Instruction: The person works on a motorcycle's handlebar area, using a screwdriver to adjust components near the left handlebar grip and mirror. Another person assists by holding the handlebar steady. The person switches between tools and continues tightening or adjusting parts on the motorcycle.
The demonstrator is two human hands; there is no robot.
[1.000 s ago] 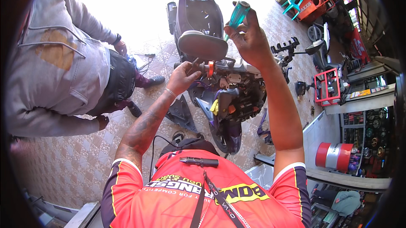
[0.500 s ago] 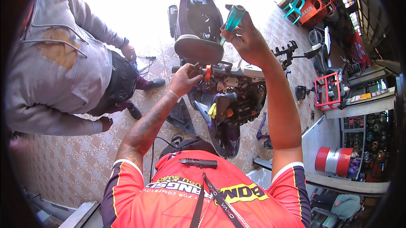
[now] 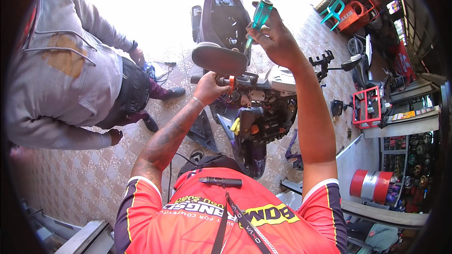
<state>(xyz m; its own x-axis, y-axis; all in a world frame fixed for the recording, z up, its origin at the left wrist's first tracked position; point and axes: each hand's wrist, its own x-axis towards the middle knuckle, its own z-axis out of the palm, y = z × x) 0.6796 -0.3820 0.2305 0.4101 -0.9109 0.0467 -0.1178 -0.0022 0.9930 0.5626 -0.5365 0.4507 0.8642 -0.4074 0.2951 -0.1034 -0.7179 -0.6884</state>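
My right hand (image 3: 280,44) is closed around a screwdriver (image 3: 262,14) with a see-through green handle, held tilted above the handlebar. Its lower end points down beside the round dark mirror (image 3: 220,60), and the tip is hard to make out. Lower down, my left hand (image 3: 211,89) has its fingers wrapped on the handlebar (image 3: 195,79), next to an orange part (image 3: 231,83). Both belong to a partly stripped scooter (image 3: 256,108), whose front panels are off and wiring and inner parts show. A yellow cloth or piece (image 3: 235,126) sits on its near side.
At the left stands a person in a grey hooded top (image 3: 70,75). A dark loose panel (image 3: 202,129) lies on the tiled floor (image 3: 108,169). To the right are a red metal frame (image 3: 367,107), a green chair (image 3: 333,12) and a red-and-white drum (image 3: 371,184).
The view has shifted slightly. My left hand has moved a little right and its fingers have closed in toward the orange part. The screwdriver stays in my right hand, nearly in place.
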